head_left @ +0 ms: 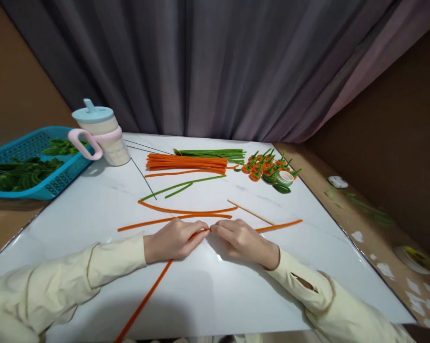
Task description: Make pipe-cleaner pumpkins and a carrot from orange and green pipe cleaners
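Pinching one orange pipe cleaner [154,286], left hand [174,240], right hand [241,240], perhaps three loose beside.

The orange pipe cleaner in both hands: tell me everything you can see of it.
The orange pipe cleaner is a long, thin, fuzzy stem lying on the white marble-look table. It is bent at the middle, where the left hand and right hand pinch it. One leg runs toward the near edge, the other rightward past the wooden stick.
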`<state>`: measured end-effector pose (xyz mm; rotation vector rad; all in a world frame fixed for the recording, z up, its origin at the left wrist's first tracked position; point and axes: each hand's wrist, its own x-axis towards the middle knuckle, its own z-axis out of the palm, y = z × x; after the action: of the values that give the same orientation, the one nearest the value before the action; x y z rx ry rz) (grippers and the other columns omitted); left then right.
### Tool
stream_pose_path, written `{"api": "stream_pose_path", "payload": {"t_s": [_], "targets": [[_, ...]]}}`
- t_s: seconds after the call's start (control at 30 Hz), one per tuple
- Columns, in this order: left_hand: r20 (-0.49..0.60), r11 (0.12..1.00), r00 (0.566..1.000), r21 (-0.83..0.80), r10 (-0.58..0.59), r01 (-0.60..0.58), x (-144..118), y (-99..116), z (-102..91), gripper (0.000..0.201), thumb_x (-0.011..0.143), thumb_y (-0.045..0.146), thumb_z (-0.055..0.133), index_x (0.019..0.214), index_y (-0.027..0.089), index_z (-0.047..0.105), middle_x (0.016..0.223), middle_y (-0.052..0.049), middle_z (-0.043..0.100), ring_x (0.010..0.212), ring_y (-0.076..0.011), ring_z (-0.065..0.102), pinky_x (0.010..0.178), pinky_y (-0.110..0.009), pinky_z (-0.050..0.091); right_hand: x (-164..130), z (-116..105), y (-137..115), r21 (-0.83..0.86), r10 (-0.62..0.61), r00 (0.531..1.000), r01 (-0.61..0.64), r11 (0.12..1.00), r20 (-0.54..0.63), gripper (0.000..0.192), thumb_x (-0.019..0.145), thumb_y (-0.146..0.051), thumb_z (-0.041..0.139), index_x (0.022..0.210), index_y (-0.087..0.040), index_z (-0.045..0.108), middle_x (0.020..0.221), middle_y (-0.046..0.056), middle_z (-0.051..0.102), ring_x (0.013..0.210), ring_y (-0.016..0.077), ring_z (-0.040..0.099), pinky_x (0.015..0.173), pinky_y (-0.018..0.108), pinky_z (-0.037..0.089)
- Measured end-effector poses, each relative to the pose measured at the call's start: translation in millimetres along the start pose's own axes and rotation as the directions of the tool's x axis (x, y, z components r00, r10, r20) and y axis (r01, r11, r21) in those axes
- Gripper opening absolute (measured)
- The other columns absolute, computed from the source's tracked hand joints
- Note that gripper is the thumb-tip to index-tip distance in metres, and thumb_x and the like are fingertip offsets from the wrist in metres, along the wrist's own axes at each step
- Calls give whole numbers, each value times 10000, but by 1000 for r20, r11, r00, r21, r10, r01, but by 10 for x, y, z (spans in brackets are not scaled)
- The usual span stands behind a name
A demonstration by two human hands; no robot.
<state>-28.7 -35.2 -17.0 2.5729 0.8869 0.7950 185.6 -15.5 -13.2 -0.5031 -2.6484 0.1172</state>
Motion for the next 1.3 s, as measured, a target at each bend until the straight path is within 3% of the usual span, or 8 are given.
{"api": "stream_pose_path", "payload": {"t_s": [0.17,0.47,0.57,0.67,0.8,0.93,1.13,1.3], "targets": [[-13,999,999,4,46,-46,-2,-20,17,191,931,164,425,948,118,610,786,-61,711,549,-136,630,508,-227,434,6,4,-20,-177,-80,996,73,981,-33,253,805,-2,326,897,-108,536,662,38,546,539,148,450,459,264,276],[54,998,998,47,40,-43,-17,-16,6,240,930,162,406,931,101,638,765,-74,706,591,-164,646,547,-240,443,-10,43,-58,-279,-133,991,124,952,-14,270,877,-29,283,813,-109,533,642,42,525,504,147,439,450,279,289],[98,1000,995,-13,-20,21,-12,-16,-4,271,936,182,388,907,89,641,700,-68,668,548,-142,594,530,-237,402,0,30,-42,-273,-102,995,95,957,-12,248,893,-41,297,843,-112,530,668,42,544,541,150,477,454,275,293],[124,961,975,-186,-183,204,39,-3,-42,270,928,220,409,849,104,640,604,-12,574,507,-100,493,507,-216,352,10,17,-20,-262,-64,998,55,964,-28,234,908,-45,299,931,-105,524,700,39,564,575,147,504,467,266,296],[296,719,853,-460,-429,521,131,19,-120,252,889,306,489,763,129,616,517,55,405,465,-64,351,448,-184,275,22,-5,-27,-219,-13,1000,16,976,15,216,913,-57,317,977,-117,515,726,34,575,600,140,518,492,259,293],[548,393,720,-604,-426,693,162,5,-177,241,862,367,531,812,138,587,445,93,354,352,-45,307,368,-165,242,33,-25,-45,-146,20,998,-13,989,51,200,870,-22,359,891,-147,514,753,35,587,645,138,526,519,246,301],[657,133,700,-696,-280,706,155,-36,-163,246,812,362,599,820,116,605,388,106,342,302,-86,439,331,-174,354,34,1,-69,55,77,997,-77,995,-2,205,743,-2,426,835,-174,490,702,16,555,633,144,490,521,232,306],[672,40,697,-712,-250,701,148,-65,-149,208,795,300,618,812,93,632,387,107,329,294,-64,420,314,-145,314,38,-14,-77,145,66,998,-65,987,-5,265,688,10,398,858,-176,479,715,28,555,660,159,498,548,241,349]]}}
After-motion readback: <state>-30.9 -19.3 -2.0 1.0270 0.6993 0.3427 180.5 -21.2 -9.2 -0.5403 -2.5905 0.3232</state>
